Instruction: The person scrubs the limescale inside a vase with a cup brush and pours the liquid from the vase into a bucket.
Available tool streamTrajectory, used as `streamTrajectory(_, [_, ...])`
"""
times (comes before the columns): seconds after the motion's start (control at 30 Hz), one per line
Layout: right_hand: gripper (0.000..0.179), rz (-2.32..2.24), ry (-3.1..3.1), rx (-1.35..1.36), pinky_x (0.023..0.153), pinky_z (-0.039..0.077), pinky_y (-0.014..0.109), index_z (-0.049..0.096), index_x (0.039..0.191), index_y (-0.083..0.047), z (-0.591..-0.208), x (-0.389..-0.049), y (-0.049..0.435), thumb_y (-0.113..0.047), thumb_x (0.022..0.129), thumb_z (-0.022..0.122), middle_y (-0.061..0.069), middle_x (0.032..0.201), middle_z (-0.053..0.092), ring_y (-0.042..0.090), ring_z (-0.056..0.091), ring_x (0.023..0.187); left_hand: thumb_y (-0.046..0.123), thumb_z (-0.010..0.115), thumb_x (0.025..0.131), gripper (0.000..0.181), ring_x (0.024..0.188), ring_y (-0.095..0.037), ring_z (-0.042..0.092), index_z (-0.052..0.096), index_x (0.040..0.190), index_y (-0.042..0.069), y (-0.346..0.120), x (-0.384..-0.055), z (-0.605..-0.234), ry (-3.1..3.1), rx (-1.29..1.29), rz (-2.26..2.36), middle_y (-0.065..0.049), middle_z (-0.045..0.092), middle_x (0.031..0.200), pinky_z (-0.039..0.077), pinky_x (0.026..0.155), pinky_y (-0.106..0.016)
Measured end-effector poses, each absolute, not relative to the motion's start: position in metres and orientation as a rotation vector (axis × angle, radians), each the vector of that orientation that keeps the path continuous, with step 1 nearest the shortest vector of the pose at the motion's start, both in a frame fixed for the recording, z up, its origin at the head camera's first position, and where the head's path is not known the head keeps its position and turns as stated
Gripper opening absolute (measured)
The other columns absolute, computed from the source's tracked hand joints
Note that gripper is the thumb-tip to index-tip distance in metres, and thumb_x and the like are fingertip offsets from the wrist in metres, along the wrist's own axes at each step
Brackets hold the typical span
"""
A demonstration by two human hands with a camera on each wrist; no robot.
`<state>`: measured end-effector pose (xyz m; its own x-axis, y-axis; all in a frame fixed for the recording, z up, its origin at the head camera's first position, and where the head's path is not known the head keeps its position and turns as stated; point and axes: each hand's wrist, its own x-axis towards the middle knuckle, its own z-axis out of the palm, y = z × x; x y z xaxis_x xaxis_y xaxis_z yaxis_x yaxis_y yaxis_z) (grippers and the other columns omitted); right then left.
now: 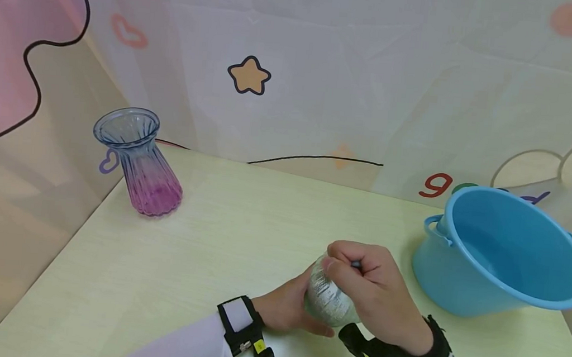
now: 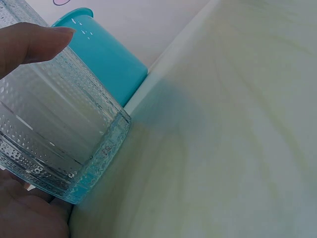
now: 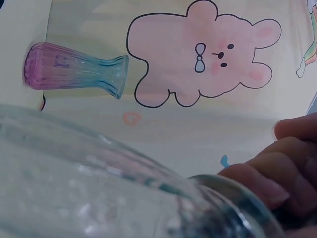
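Note:
A clear textured glass bottle stands on the table in front of me. My left hand grips its body, thumb on one side and fingers round the other. Droplet-like dots cover the glass in the left wrist view, above a thick base close to the tabletop. My right hand holds the bottle's top with curled fingers, covering most of it. In the right wrist view, its fingers lie at a shiny rounded top above the narrowing neck. I cannot tell whether that top is a lid.
A blue bucket stands to the right, beside my right hand. At the back left is a ribbed glass vase, blue above and pink below. Behind the pale table hangs a printed backdrop.

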<state>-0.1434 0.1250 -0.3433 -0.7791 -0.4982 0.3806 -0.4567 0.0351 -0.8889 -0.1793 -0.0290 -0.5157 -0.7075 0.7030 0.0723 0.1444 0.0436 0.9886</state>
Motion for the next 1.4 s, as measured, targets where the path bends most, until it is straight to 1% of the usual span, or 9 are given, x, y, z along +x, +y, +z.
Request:
streamTrajectory(0.13, [0.042,-1.911,2.26,-0.981,0.049,0.026,0.031,0.036,0.064,-0.012,-0.3403,-0.1428,0.1237,0.011,0.098,0.048,0.003,0.061,0.026,0.018,0.034,0.057,0.006,0.092,0.074,0.114,0.129,-0.009,0.05,0.02,0.155,0.042,-0.0291,-0.1796,-0.516,1.898,0.858,1.708,0.006,0.046,0.148,0.04,0.113,-0.026])
streamTrajectory(0.3, [0.041,-1.98,2.251,-1.013,0.047,0.022,0.032,0.037,0.065,-0.01,-0.3427,-0.1435,0.1237,0.012,0.098,0.048,0.003,0.062,0.025,0.018,0.031,0.055,0.009,0.092,0.075,0.115,0.13,-0.009,0.049,0.019,0.155,0.043,-0.0293,-0.1796,-0.516,1.901,0.841,1.699,0.007,0.047,0.147,0.038,0.114,-0.026])
streamTrajectory(0.43, [0.041,-2.017,2.25,-1.041,0.047,0.021,0.032,0.038,0.065,-0.009,-0.3461,-0.1445,0.1237,0.014,0.097,0.048,0.004,0.062,0.025,0.018,0.031,0.055,0.011,0.092,0.075,0.114,0.129,-0.009,0.048,0.019,0.155,0.045,-0.0295,-0.1796,-0.516,1.896,0.818,1.693,0.008,0.047,0.146,0.038,0.114,-0.027])
streamTrajectory(0.73, [0.042,-1.909,2.288,-1.038,0.046,0.025,0.032,0.037,0.064,-0.009,-0.3451,-0.1439,0.1229,0.01,0.099,0.051,0.004,0.06,0.026,0.018,0.035,0.055,0.011,0.092,0.075,0.115,0.128,-0.01,0.05,0.018,0.156,0.045,-0.029,-0.18,-0.5172,1.888,0.833,1.703,0.006,0.045,0.147,0.041,0.111,-0.026])
streamTrajectory(1.13, [0.042,-1.866,2.305,-0.974,0.048,0.028,0.031,0.037,0.064,-0.011,-0.3396,-0.1429,0.1235,0.006,0.1,0.051,0.004,0.059,0.028,0.016,0.039,0.057,0.01,0.092,0.075,0.116,0.131,-0.01,0.048,0.017,0.156,0.044,-0.0287,-0.1816,-0.5196,1.905,0.856,1.691,0.007,0.044,0.15,0.039,0.114,-0.027])
streamTrajectory(1.4, [0.041,-1.891,2.261,-0.999,0.049,0.028,0.032,0.036,0.064,-0.009,-0.3418,-0.1438,0.1246,0.007,0.099,0.051,0.005,0.06,0.027,0.018,0.037,0.058,0.006,0.092,0.075,0.118,0.132,-0.01,0.048,0.016,0.157,0.043,-0.0284,-0.1815,-0.5196,1.879,0.872,1.71,0.006,0.043,0.15,0.039,0.115,-0.027])
